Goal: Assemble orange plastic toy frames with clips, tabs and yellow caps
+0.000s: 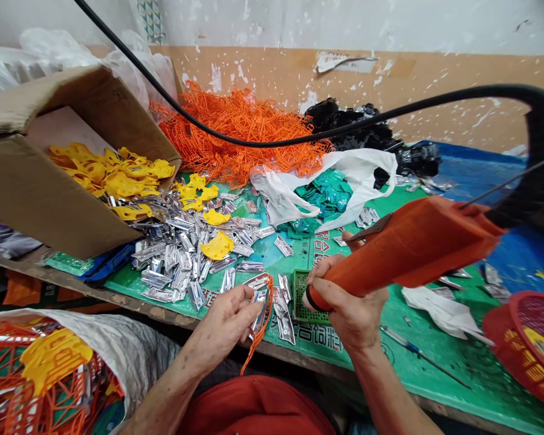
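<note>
My left hand (pixel 229 320) is closed, pinching a shiny silver plastic part (pixel 259 305) together with a thin orange plastic frame (pixel 268 320) over the table's front edge. My right hand (pixel 349 302) wraps round the front of an orange-covered electric screwdriver (pixel 390 248), whose black-ringed nose points down and left. Its tip is hidden by my fingers. Behind that hand sits a small green basket (pixel 300 302), partly covered. Several loose silver parts (pixel 283 317) lie between the left hand and the basket.
A tipped cardboard box (pixel 40 199) spills yellow parts (pixel 131 175) beside a silver heap (pixel 176 260). Orange frames (pixel 236 133) pile behind a white bag (pixel 281 193). A black cable (pixel 263 144) arches overhead. A red basket (pixel 503 338) stands right, a sack (pixel 131 350) lower left.
</note>
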Tool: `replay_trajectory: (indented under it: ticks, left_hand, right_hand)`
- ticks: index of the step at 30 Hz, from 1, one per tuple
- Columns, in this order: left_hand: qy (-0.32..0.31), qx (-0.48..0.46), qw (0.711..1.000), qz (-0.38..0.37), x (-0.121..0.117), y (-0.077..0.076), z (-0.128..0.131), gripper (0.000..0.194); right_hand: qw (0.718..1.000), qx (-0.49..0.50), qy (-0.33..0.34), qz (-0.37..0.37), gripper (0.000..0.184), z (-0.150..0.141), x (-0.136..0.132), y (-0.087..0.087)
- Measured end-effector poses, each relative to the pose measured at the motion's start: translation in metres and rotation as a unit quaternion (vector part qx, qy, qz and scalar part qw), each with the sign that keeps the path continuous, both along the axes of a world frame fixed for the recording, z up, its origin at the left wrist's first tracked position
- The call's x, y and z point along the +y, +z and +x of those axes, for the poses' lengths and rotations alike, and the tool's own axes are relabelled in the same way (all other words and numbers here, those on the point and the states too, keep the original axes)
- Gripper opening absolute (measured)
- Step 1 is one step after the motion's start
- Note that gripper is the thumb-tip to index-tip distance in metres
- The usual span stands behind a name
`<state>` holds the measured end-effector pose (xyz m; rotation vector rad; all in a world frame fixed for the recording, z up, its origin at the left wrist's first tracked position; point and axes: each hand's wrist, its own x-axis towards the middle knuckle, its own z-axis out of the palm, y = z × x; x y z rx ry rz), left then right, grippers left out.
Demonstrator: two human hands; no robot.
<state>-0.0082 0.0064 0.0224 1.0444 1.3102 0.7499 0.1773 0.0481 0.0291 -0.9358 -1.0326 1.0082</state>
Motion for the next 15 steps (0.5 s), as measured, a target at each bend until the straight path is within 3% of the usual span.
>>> replay_trajectory:
  ticks: [8,15]
  left_hand:
    - [0.015,0.018,1.000,-0.002,-0.0004,-0.0002,0.0008,0.032]
    - [0.030,0.014,0.999,0.004,-0.0043,-0.0004,0.0029,0.031]
  right_hand:
    - [0.999,-0.036,-0.031,0.000,0.011,-0.0040,-0.0008,0.0033]
    - [1.000,0.002,-0.026,-0.014,0.013,-0.0044,0.0002,0.0052]
